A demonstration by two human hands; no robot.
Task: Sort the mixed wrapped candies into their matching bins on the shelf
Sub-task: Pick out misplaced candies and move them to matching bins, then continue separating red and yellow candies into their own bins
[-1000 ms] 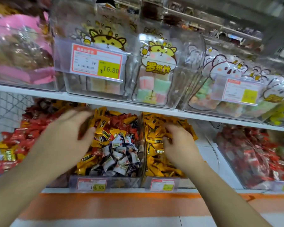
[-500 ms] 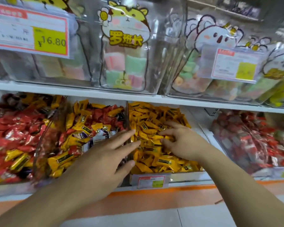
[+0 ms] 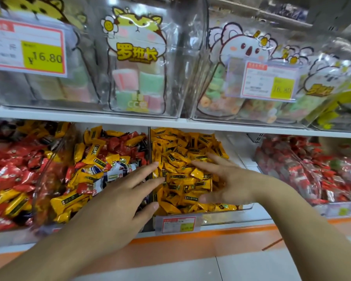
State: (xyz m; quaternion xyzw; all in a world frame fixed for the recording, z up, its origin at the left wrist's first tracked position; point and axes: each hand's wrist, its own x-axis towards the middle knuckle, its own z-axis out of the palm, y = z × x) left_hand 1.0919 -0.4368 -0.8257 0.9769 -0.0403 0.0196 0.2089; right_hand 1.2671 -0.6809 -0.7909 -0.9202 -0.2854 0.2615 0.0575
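Both hands have spread flatter since half a second ago, fingers now straight over the yellow candies.

Head view: the left hand reaches across the clear divider, fingers extended and holding nothing, its fingertips just over the yellow candy bin. The right hand lies open on the yellow candies, gripping none. Left of the divider, the mixed candies sit heaped in red, yellow and white wrappers in the mixed bin. Price tag hangs at the yellow bin's front.
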